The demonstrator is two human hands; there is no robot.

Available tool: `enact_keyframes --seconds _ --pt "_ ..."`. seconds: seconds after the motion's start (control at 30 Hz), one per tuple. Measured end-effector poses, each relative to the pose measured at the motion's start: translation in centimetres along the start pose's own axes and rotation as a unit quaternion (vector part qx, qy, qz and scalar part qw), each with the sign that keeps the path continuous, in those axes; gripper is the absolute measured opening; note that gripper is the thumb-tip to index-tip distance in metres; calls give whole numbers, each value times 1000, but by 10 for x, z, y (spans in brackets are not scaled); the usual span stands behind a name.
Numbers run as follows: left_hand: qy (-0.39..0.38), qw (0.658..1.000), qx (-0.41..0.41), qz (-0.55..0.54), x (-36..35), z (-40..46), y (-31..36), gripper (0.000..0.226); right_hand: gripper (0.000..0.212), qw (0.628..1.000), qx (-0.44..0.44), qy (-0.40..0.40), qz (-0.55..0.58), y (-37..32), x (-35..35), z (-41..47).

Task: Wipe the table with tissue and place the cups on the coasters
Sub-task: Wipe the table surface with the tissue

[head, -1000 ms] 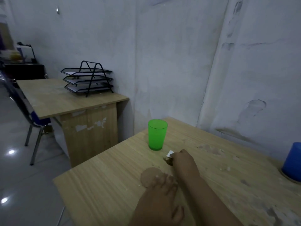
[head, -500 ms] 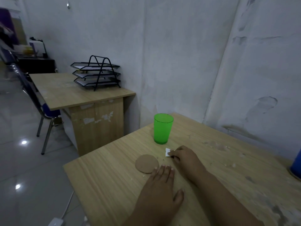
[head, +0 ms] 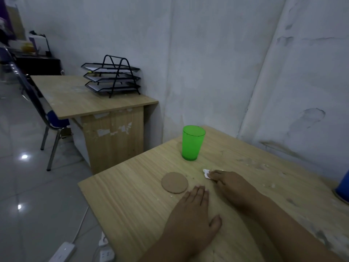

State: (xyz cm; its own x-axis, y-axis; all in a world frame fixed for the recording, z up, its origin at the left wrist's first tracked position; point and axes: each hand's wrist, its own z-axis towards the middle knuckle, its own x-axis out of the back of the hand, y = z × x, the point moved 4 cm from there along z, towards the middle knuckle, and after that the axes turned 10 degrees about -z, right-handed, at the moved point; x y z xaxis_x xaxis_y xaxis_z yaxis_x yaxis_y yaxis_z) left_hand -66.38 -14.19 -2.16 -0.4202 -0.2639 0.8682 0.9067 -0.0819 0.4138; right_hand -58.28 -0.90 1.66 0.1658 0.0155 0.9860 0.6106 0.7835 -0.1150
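While the right hand [head: 229, 183] presses a small wad of white tissue [head: 206, 173] onto the bench [head: 120, 201], fingers curled over it and only a corner showing, the wiping step looks to be in hand. Crumbs and pale flecks [head: 261, 165] lie scattered on the wood to the right of that hand, so by my reading the wipe is far from done.

Left hand [head: 192, 214]: flat on the bench, fingers straight and together, grasping nothing, fingertips just beside the round brown coaster [head: 174, 182] but apart from it.

Green cup [head: 192, 142]: upright on bare wood beyond the coaster, near it, not on it. Blue cup [head: 344, 186]: at the right edge of view, mostly cut off; it seems to sit on something round, though whether that is a coaster I cannot tell.

Next move, as a judgement: sweep the tissue across the flecked patch with steady downward pressure, keeping clear of the green cup, which looks light and easy to tip. Then lift that cup and set it centred on the coaster.

Writing: none readable. Cups and coaster show no brand or label; papers in the black wire trays [head: 112, 80] on the far desk are too small to read.
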Motion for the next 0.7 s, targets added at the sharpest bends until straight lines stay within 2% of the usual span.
enact_keyframes --seconds 0.13,0.33,0.5,0.6,0.7 --pt "2 1000 2 12 -1 1 0 78 47 997 -68 -9 -33 3 -2 10" --pt "-6 1000 28 11 -1 3 -1 83 43 999 -20 -9 27 -15 -6 -1" --pt "-18 999 29 13 0 4 -1 83 44 998 -60 -31 -4 8 0 -14" --pt "-16 999 32 10 4 3 1 82 45 994 -90 -29 -46 -11 -2 14" --pt "-9 999 38 5 3 2 0 82 46 996 -79 -22 -40 -32 -11 20"
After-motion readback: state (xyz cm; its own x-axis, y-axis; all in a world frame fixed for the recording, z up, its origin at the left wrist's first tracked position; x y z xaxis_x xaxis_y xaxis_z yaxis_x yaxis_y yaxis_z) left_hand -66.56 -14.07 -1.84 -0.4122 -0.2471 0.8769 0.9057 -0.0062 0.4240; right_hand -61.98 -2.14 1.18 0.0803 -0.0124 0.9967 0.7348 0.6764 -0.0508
